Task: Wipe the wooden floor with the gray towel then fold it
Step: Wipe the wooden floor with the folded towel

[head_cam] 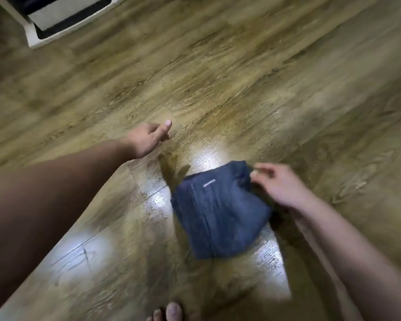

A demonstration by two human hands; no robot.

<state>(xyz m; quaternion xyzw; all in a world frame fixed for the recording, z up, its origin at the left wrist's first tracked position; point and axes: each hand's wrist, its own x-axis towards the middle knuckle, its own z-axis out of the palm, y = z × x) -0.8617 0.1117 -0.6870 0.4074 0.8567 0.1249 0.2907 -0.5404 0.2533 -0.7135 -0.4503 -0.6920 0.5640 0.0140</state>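
Observation:
The gray towel lies folded into a rough square on the wooden floor, looking blue-gray in this light, with a small label near its far edge. My right hand is at the towel's far right corner, fingers bent and touching the cloth; the frame is blurred, so I cannot tell whether it pinches the corner. My left hand hovers above the floor to the upper left of the towel, apart from it, thumb raised and fingers loosely curled, holding nothing.
A white piece of furniture with dark panels stands at the top left. My bare toes show at the bottom edge. Bright light patches reflect off the floor around the towel.

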